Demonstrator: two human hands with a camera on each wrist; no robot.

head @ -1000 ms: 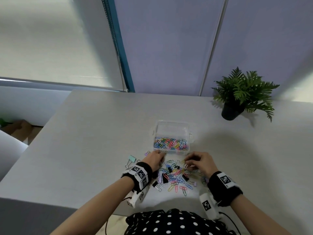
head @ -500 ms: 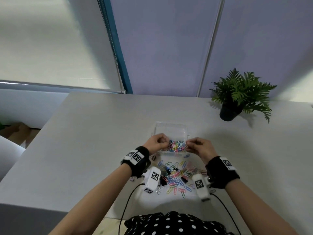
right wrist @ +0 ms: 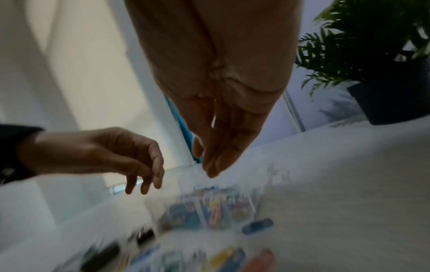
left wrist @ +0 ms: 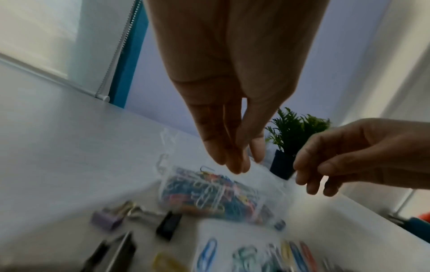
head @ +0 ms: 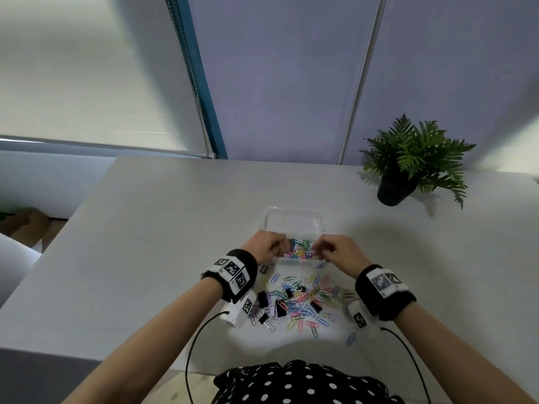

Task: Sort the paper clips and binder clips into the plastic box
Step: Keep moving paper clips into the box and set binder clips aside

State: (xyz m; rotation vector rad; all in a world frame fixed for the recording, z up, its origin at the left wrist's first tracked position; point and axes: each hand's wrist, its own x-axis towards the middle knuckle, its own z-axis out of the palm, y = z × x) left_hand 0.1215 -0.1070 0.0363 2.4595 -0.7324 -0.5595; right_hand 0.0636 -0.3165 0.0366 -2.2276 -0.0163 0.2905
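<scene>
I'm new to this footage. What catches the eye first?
Both hands, left and right, hover over a clear box with bright paper clips in its near half. A heap of clips lies nearer on the table, and a plant stands far right.

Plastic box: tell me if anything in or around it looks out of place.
One blue paper clip lies alone on the table just outside the box, by its near right corner, apart from the main pile. In the box only paper clips show, no binder clips; those sit in the pile.
</scene>
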